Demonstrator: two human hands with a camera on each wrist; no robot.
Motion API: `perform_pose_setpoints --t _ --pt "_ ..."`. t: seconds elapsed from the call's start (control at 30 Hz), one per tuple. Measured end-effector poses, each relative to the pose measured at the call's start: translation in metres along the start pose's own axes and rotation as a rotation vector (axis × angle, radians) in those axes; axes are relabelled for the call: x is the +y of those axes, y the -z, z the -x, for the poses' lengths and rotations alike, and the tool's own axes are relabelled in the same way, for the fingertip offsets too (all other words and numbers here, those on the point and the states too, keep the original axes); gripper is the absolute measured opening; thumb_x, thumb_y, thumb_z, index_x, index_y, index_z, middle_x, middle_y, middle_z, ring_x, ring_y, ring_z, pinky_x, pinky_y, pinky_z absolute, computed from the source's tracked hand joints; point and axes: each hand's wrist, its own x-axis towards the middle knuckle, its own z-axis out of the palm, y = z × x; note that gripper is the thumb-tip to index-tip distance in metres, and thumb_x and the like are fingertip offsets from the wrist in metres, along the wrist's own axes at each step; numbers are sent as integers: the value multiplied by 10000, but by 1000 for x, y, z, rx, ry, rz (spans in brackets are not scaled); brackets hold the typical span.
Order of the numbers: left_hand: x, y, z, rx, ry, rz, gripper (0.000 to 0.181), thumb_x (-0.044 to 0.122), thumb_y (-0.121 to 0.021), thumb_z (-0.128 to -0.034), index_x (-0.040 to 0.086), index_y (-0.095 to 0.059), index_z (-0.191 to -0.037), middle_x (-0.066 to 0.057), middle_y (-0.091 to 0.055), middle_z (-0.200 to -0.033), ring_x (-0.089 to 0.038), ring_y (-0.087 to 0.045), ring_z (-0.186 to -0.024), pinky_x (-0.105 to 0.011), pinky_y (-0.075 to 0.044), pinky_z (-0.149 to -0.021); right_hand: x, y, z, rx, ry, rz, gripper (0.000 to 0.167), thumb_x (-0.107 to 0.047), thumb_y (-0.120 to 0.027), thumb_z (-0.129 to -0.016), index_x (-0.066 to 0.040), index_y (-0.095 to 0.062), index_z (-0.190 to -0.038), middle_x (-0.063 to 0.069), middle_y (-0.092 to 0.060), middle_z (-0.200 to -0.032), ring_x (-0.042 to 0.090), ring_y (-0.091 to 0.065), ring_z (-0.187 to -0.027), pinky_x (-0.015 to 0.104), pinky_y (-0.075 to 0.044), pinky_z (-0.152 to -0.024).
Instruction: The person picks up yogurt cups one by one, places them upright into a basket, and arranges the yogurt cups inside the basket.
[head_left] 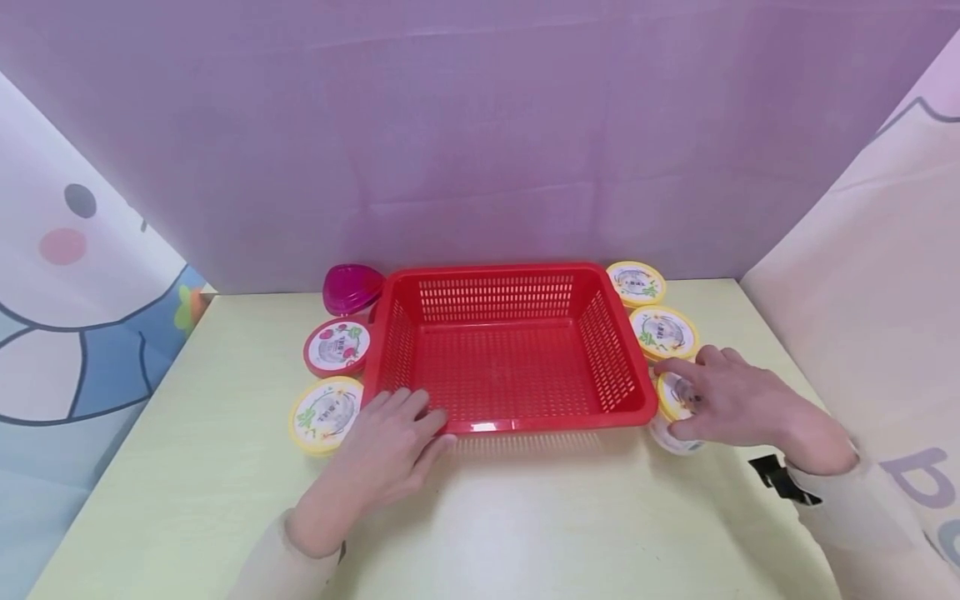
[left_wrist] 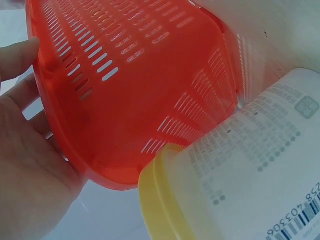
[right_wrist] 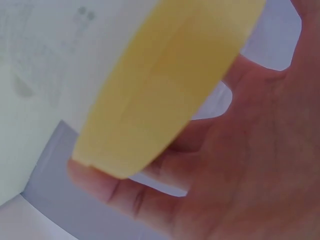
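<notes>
A red plastic basket (head_left: 498, 367) with slotted walls sits in the middle of the table. At its front left corner, my left hand (head_left: 390, 446) grips the rim; the left wrist view shows the thumb and fingers on opposite sides of the rim (left_wrist: 52, 125). My right hand (head_left: 738, 404) is round the yellow lid of a whitish tub (head_left: 677, 433) beside the basket's front right corner. In the right wrist view its fingers curl about the yellow lid (right_wrist: 165, 90). Close to my left hand stands another yellow-lidded tub (head_left: 326, 412), whose printed side (left_wrist: 250, 160) fills much of the left wrist view.
Behind the held tub stand two more yellow-lidded tubs (head_left: 663, 332) (head_left: 636, 283) along the basket's right side. To its left are a red-lidded tub (head_left: 337, 346) and a magenta plastic item (head_left: 351, 288). A purple cloth (head_left: 480, 142) hangs behind the pale table (head_left: 510, 525).
</notes>
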Motion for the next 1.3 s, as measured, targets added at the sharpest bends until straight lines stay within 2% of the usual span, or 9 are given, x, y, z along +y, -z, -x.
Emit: perform_pose_setpoints --t 0.37,0.6,1.03,1.3 --pt "3 2 1 -30 27 -10 383 418 -795 -850 160 -746 -1129 -6 -646 -958 -161 -563 -859 -364 -533 -803 1 27 2 19 39 57 705 -449 -814 -737 -176 -601 -1352 97 -548 -1015 272 -502 -916 347 -441 -583" --pt "6 4 2 -54 67 -4 407 418 -800 -847 159 -750 -1157 -16 -658 -981 -171 -571 -876 -371 -527 -815 -3 46 3 30 31 112 714 -463 -813 -739 -194 -594 -1363 103 -552 -1034 281 -503 -926 362 -452 -568" --pt "8 6 2 -81 104 15 409 425 -787 -858 178 -735 -1180 -4 -650 -1000 -161 -558 -883 -366 -510 -837 -14 73 1 21 30 134 738 -420 -832 -710 -216 -585 -1375 116 -541 -1118 260 -514 -965 315 -467 -559" --pt "8 4 1 -92 105 12 406 415 -782 -866 173 -732 -1188 -15 -647 -1003 -176 -556 -897 -381 -506 -843 -24 86 -4 46 82 122 711 -440 -852 -708 -244 -598 -1343 107 -548 -1132 256 -509 -1005 295 -484 -579"
